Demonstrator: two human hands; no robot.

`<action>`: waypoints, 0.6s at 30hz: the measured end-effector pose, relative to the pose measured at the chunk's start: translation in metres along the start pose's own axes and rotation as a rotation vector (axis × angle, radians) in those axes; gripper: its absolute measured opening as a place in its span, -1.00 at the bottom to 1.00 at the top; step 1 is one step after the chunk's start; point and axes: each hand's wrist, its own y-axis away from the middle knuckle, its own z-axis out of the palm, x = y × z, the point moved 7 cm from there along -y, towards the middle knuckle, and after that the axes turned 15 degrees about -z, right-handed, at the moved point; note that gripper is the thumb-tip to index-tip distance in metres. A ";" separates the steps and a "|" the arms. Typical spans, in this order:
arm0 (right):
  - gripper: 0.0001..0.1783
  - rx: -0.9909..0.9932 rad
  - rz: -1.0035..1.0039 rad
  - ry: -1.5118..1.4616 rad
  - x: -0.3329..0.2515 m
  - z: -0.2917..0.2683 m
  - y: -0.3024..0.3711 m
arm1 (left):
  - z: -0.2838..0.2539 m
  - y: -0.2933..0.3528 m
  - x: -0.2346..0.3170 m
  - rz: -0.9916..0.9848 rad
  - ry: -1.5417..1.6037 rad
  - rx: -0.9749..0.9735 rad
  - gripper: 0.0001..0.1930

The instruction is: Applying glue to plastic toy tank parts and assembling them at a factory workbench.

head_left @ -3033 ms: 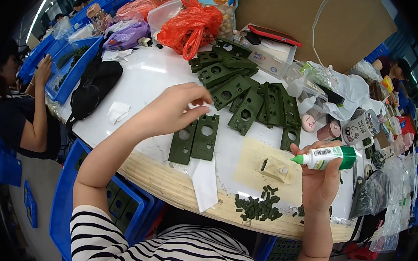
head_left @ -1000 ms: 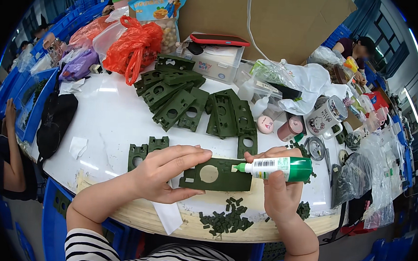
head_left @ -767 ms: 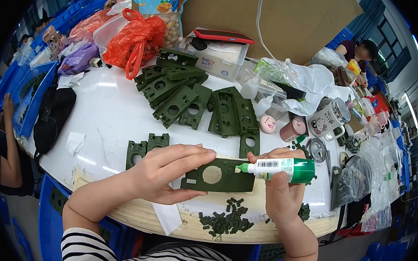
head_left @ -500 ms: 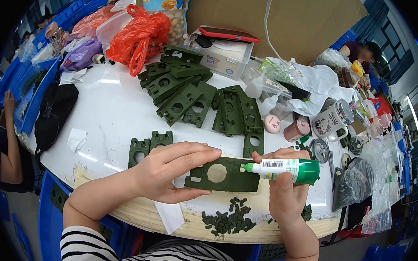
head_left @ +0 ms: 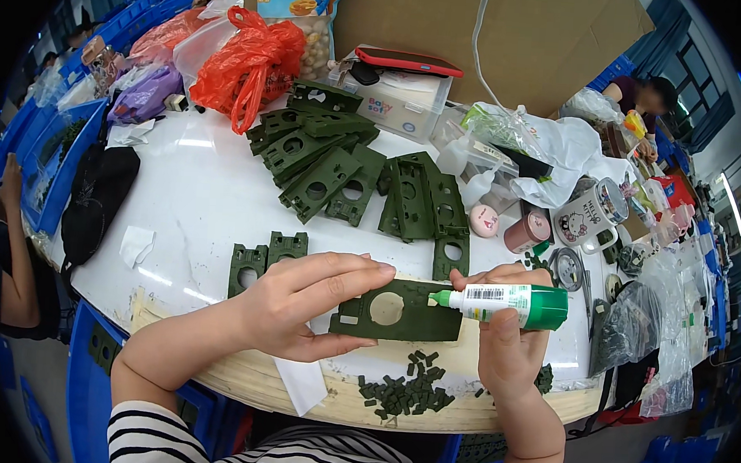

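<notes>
The left grip (head_left: 294, 305) is clamped on a dark green plate (head_left: 420, 324), which lies crosswise in front of the person near the wooden edge of the surface (head_left: 186, 220). That hand covers the plate's left end; whether its underside touches anything cannot be told. The right grip (head_left: 509, 350) is closed round a squeeze bottle (head_left: 502, 304), with some fingers hidden behind it. The tapered green nozzle (head_left: 440, 298) is at the plate's right part, though contact is too small to make out.

The plate looks matt and moulded, with a round hole and a small rectangular slot. Stubby dark green blocks (head_left: 407, 391) lie heaped near the edge, and similar plates (head_left: 318, 184) overlap in a pile farther back.

The crinkled red plastic bag (head_left: 249, 67) hides its contents. A clear box (head_left: 404, 102) holds something white; the snack bag (head_left: 318, 48), cut off above, contains roundish tan pieces. A blue bin (head_left: 48, 212) holds dark green parts, blurred.
</notes>
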 end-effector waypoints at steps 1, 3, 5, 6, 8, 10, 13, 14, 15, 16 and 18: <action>-0.67 -0.002 0.004 0.000 0.000 0.000 0.000 | 0.000 0.000 0.000 0.001 0.000 0.000 -0.35; -0.67 -0.006 0.012 0.001 0.000 0.000 0.000 | 0.000 0.000 0.000 0.002 -0.001 0.001 -0.34; -0.66 -0.002 0.011 -0.001 0.000 0.000 0.001 | 0.000 0.000 0.001 0.002 -0.003 0.002 -0.34; -0.65 -0.001 0.011 -0.004 0.001 0.000 0.001 | 0.000 0.000 0.001 0.001 -0.004 0.002 -0.35; -0.65 0.004 0.006 -0.003 0.000 0.000 0.001 | 0.000 0.000 0.001 0.000 -0.005 0.002 -0.35; -0.65 0.004 0.003 -0.001 0.000 0.001 0.000 | 0.000 0.000 0.001 0.002 -0.003 0.003 -0.35; -0.65 0.005 0.006 0.009 -0.001 0.002 -0.001 | 0.000 0.000 0.001 -0.002 0.004 -0.002 -0.35; -0.65 0.010 0.010 0.013 -0.002 0.002 -0.001 | 0.000 0.000 0.001 -0.002 0.005 -0.002 -0.35; -0.65 0.015 0.013 0.018 -0.002 0.002 -0.001 | 0.000 0.000 0.001 -0.001 0.006 -0.004 -0.35; -0.64 0.014 0.014 0.007 -0.002 0.002 -0.001 | 0.000 0.000 0.001 -0.001 0.007 -0.005 -0.35; -0.64 0.012 0.015 -0.014 0.000 0.000 -0.001 | 0.000 0.000 0.000 -0.006 0.014 -0.004 -0.35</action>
